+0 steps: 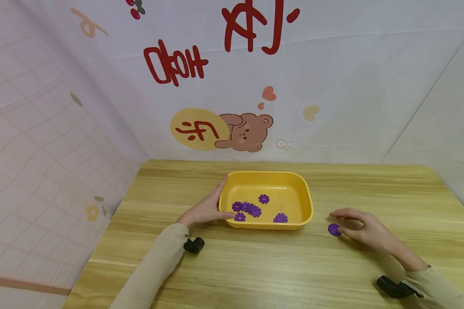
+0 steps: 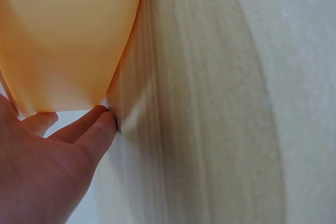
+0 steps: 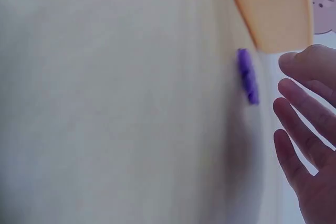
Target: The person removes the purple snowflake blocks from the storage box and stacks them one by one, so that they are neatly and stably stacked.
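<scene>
Disc near right hand, whose parted fingers grip nothing, is best pinched by its edge (left hand grips the tray).

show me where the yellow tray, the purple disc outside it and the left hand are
Yellow tray (image 1: 290, 197), head view, bare part of its floor
Purple disc (image 1: 333, 230), head view, middle of its face
Left hand (image 1: 205, 211), head view, back of the hand

Glossy plastic tray, plastic disc, smooth wood-grained tabletop
</scene>
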The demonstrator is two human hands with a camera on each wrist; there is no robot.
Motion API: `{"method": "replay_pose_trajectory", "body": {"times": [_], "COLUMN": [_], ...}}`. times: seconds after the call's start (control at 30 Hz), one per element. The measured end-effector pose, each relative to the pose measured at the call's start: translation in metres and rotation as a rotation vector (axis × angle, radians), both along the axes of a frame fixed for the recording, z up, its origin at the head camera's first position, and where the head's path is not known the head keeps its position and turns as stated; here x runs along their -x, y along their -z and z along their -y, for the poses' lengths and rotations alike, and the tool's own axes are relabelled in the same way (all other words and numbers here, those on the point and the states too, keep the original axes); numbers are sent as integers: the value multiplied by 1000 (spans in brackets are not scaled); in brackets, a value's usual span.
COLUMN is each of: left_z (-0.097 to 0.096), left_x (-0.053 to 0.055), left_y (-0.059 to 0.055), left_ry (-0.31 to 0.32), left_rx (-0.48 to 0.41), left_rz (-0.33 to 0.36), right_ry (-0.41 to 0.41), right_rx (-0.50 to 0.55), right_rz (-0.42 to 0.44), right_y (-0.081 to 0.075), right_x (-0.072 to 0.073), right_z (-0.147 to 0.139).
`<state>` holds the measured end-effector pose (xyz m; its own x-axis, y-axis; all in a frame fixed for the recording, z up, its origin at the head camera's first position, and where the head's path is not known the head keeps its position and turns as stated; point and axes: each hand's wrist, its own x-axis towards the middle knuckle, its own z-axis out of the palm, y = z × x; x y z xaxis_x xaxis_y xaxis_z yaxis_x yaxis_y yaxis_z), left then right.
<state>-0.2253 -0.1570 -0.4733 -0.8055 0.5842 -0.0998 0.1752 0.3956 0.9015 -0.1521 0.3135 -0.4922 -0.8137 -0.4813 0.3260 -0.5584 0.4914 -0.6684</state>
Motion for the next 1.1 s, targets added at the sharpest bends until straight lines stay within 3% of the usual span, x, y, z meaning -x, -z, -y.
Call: {"method": "replay_pose_trajectory", "body": {"times": [0.53, 0.83, 1.1], "left_z": [0, -4, -4], "left_x": [0, -12, -13], "left_y": [0, -32, -34], "left_ry": [-1, 23, 25], "left_rx": [25, 13, -3], "left_rz": [-6, 23, 42], "right_ry": [-72, -94, -156], "right_rx": [85, 73, 89], "right_rz": [-36, -34, -34], "right_y": [-35, -59, -66], "right_x": [25, 39, 49], "right_z": [42, 62, 84]}}
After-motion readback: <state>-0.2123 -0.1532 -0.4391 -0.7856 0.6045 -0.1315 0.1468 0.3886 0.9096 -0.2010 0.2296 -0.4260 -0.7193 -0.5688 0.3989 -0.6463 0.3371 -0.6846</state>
